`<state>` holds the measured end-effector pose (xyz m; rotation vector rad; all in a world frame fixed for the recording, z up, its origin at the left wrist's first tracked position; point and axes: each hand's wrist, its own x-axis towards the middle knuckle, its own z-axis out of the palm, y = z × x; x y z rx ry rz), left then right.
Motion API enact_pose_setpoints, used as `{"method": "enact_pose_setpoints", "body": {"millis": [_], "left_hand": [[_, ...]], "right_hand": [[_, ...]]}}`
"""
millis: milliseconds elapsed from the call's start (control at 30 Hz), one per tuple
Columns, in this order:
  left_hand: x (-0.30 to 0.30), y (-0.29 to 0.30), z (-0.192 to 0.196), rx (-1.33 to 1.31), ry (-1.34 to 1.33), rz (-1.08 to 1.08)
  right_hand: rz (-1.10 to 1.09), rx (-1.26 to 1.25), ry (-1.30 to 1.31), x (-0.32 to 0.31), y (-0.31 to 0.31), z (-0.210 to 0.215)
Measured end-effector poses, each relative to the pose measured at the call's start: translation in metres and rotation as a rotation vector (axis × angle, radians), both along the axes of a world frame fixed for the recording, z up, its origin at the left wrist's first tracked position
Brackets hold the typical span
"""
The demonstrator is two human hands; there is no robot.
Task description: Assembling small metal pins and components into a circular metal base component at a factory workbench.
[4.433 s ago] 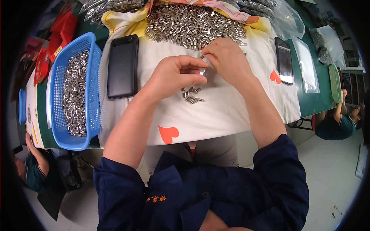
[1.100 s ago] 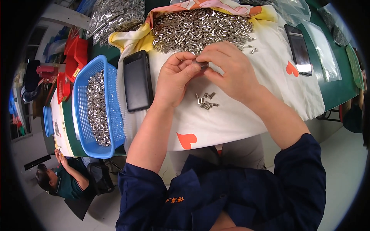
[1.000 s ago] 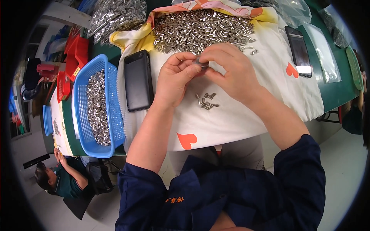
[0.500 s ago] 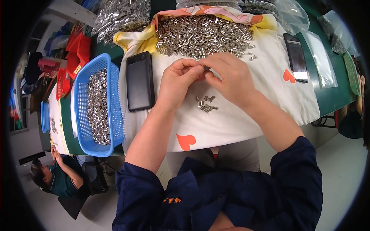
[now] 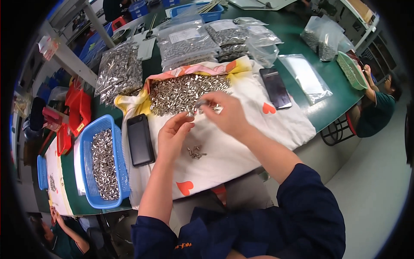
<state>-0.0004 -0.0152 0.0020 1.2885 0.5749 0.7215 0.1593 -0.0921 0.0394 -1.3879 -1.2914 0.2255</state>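
Pinching a grey piece (image 5: 201,102), right hand (image 5: 225,113) near metal cylinders (image 5: 177,93)

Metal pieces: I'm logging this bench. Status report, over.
Left hand, right hand apart, near heaped metal pieces; grips unclear. Small loose cluster on cloth, nearer the person. Phone off right, clear of hands.

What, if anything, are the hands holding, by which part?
The right hand seems to pinch a small grey piece; which part is too blurred to tell. Whether the left hand holds anything is unclear.
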Motion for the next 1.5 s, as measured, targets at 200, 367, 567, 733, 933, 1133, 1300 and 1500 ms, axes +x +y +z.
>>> {"method": "enact_pose_setpoints", "body": {"millis": [200,367,567,733,933,1133,1300,1500], "left_hand": [[0.005,-0.007,0.007,0.105,0.138,-0.035],[0.003,0.003,-0.007,0.082,0.164,-0.044],[-0.003,0.012,-0.013,0.061,0.159,-0.018],[-0.004,0.008,-0.006,0.023,0.147,-0.039],[-0.007,0.007,-0.005,0.046,0.182,-0.046],[-0.006,0.009,-0.006,0.048,0.169,-0.075],[-0.009,0.009,-0.007,0.035,0.174,-0.081],[-0.008,0.008,-0.007,0.063,0.165,-0.092]], "right_hand": [[-0.308,-0.001,0.257,0.134,-0.002,0.067],[-0.454,-0.284,0.347,0.205,0.028,0.079],[-0.481,-0.607,0.354,0.233,0.046,0.078],[-0.520,-0.646,0.256,0.246,0.044,0.077],[-0.592,-0.763,0.045,0.242,0.049,0.082],[-0.606,-0.762,0.115,0.253,0.050,0.082],[-0.621,-0.666,0.320,0.248,0.050,0.085],[-0.542,-0.555,0.443,0.245,0.045,0.094]]}}
